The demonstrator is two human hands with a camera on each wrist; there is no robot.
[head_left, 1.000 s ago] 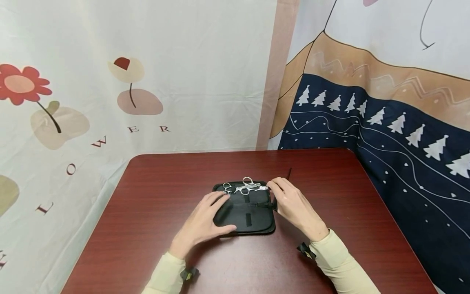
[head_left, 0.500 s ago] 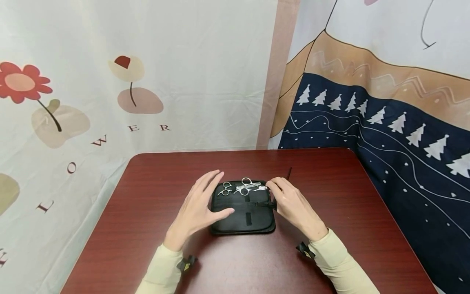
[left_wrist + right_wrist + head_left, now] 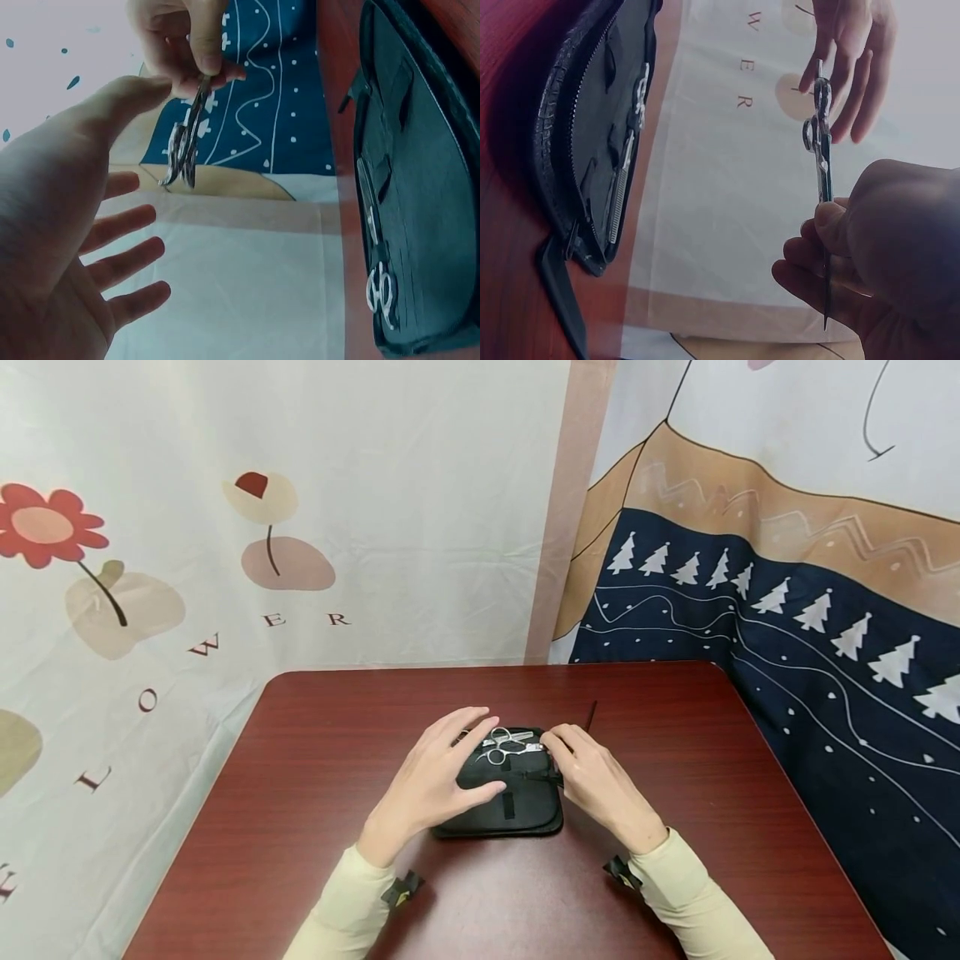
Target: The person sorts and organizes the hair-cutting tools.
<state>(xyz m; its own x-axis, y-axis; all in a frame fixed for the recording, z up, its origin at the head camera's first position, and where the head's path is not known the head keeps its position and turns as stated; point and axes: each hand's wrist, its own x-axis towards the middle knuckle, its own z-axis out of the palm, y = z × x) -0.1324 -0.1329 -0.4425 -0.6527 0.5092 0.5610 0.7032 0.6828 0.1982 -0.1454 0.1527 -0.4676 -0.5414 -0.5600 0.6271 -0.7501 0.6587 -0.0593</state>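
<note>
A black zip case (image 3: pixel 517 806) lies open on the red-brown table (image 3: pixel 300 760). My right hand (image 3: pixel 561 748) pinches the blade end of a silver pair of scissors (image 3: pixel 508 742) and holds it above the case's far edge. In the right wrist view the scissors (image 3: pixel 822 150) stand clear of the case (image 3: pixel 585 127). My left hand (image 3: pixel 459 750) hovers open over the case, fingers spread close to the scissors' handle rings, not touching in the left wrist view (image 3: pixel 82 247). A second pair of scissors (image 3: pixel 379 277) lies strapped inside the case (image 3: pixel 427 165).
A thin dark stick (image 3: pixel 591 716) lies on the table just beyond my right hand. Printed cloth hangs behind the table and along its right side. Bare tabletop shows on both sides of the case and in front of it.
My left hand left the case's left side, rose and moved right toward the scissors' rings. My right hand kept its pinch and raised the scissors slightly off the case.
</note>
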